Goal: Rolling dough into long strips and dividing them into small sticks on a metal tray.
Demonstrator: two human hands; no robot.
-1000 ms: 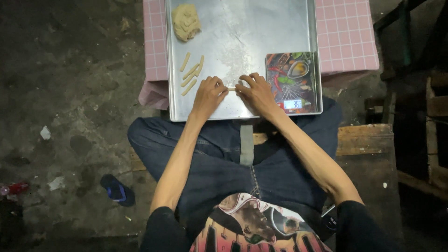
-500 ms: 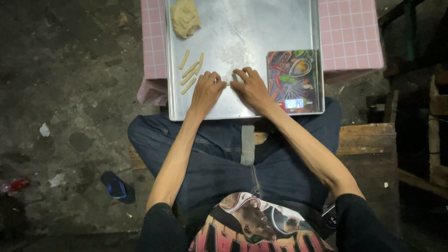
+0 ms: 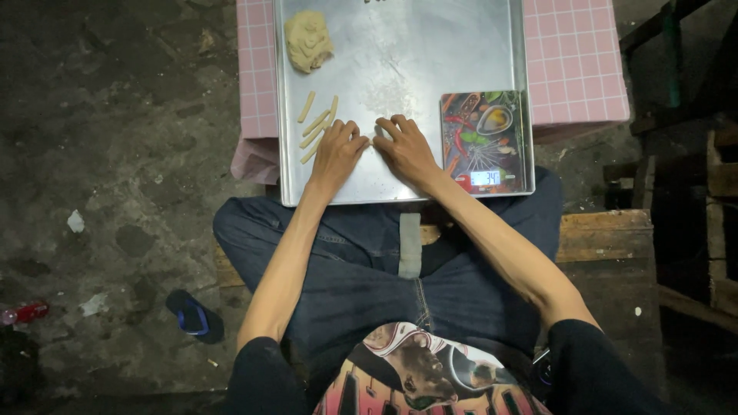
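I see my left hand (image 3: 335, 154) and right hand (image 3: 409, 150) lying palm-down side by side on the metal tray (image 3: 430, 46), fingers spread flat and fingertips nearly meeting. Between the fingertips a thin pale strip seems to lie pressed under them, but I cannot tell for sure; neither hand is closed around anything. The cut dough sticks (image 3: 315, 127) lie just left of my left hand, the nearest one touching or almost touching its fingers. The dough lump (image 3: 308, 40) sits well beyond the left hand, at the tray's far left corner. The kitchen scale (image 3: 484, 142) with its patterned top lies just right of my right hand, apart from it. The tray rests on a pink checked cloth (image 3: 573, 61).
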